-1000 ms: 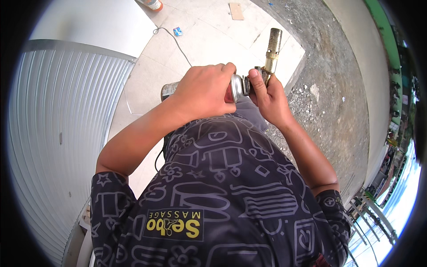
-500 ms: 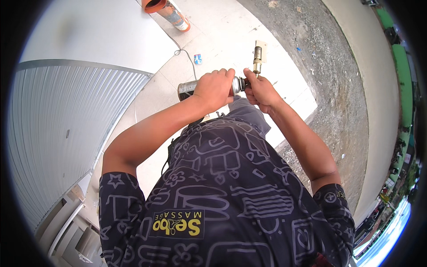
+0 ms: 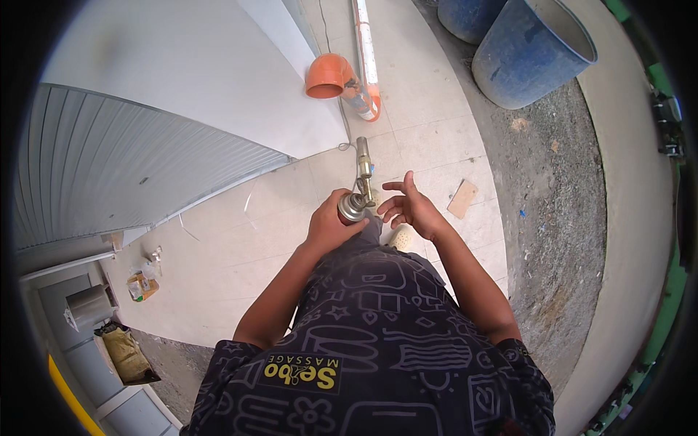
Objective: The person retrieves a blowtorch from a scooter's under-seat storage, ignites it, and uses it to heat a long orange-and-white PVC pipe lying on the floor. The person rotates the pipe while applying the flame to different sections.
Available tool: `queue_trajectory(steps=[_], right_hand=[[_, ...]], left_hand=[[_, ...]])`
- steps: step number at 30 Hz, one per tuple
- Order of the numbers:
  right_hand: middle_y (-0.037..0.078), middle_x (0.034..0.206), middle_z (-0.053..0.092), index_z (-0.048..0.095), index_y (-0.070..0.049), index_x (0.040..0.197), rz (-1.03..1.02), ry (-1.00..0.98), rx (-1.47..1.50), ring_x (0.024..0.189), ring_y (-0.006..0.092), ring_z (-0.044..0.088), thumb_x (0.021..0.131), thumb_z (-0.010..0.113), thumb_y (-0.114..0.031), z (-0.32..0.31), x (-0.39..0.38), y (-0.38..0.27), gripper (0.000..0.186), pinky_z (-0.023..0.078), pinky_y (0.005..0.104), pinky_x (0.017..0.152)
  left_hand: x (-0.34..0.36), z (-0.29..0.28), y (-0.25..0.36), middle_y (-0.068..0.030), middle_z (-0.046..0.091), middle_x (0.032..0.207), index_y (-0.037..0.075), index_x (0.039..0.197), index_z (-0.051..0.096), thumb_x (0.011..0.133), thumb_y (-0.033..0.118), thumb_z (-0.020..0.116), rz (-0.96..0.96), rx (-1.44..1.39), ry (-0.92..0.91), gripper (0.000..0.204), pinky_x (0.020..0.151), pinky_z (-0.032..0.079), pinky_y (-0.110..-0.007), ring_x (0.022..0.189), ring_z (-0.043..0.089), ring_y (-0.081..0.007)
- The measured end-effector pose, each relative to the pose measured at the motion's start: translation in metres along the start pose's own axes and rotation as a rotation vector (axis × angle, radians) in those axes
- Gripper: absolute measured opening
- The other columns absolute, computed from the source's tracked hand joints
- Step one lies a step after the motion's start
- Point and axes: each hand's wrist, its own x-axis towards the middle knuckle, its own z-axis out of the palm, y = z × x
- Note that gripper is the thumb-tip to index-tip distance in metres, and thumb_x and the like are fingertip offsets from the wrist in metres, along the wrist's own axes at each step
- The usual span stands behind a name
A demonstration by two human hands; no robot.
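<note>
Pale floor tiles (image 3: 276, 218) lie beneath the left grip (image 3: 327, 224), clasped around a gas canister (image 3: 352, 208) at frame centre; blowtorch head (image 3: 364, 163) already attached, flame unclear. Right grip (image 3: 416, 209), fingers spread, holds nothing; orange pipe elbow (image 3: 331, 68), upper centre, is untouched.

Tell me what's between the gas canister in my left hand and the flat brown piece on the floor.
In the head view, your open right hand appears between the canister and the flat brown piece, above the floor.
</note>
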Motion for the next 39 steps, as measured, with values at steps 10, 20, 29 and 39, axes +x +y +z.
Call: queue_trajectory(steps=[10,20,29,39], right_hand=[[0.013,0.103,0.072,0.072,-0.005,0.107,-0.398,-0.343,-1.701,0.096,0.0302,0.071,0.096,0.067,-0.030,-0.023,0.161,-0.090,0.027,0.056,0.0441,0.081],[0.006,0.130,0.073,0.080,-0.014,0.116,-0.841,-1.140,-2.964,0.132,0.0317,0.058,0.092,0.069,-0.024,0.050,0.342,-0.167,0.029,0.021,0.0607,0.125],[0.006,0.130,0.069,0.075,-0.014,0.124,-0.954,-1.207,-3.465,0.125,0.0265,0.057,0.093,0.069,-0.023,0.073,0.363,-0.187,0.033,0.033,0.0461,0.115],[0.008,0.121,0.072,0.078,-0.013,0.117,-0.890,-1.365,-3.498,0.116,0.0270,0.062,0.092,0.068,-0.025,0.066,0.339,-0.124,0.029,0.040,0.0436,0.105]], left_hand=[[0.044,-0.042,-0.055,-0.0104,0.075,0.109,0.006,0.131,0.053,0.080,0.022,0.091,-0.227,-0.221,0.366,0.066,0.090,0.058,-0.036,0.101,0.075,-0.0216],[0.012,0.037,-0.011,-0.0078,0.065,0.104,0.002,0.134,0.048,0.078,0.007,0.090,-0.453,-0.490,0.752,0.070,0.086,0.054,-0.032,0.093,0.064,-0.0172],[-0.040,0.176,0.073,-0.0157,0.060,0.126,-0.001,0.140,0.049,0.091,0.027,0.083,-0.978,-0.578,1.371,0.066,0.101,0.047,-0.040,0.115,0.058,-0.0252],[-0.084,0.252,0.111,-0.0153,0.063,0.122,-0.005,0.140,0.051,0.096,0.027,0.078,-1.143,-0.628,1.698,0.060,0.099,0.048,-0.040,0.109,0.061,-0.0247]])
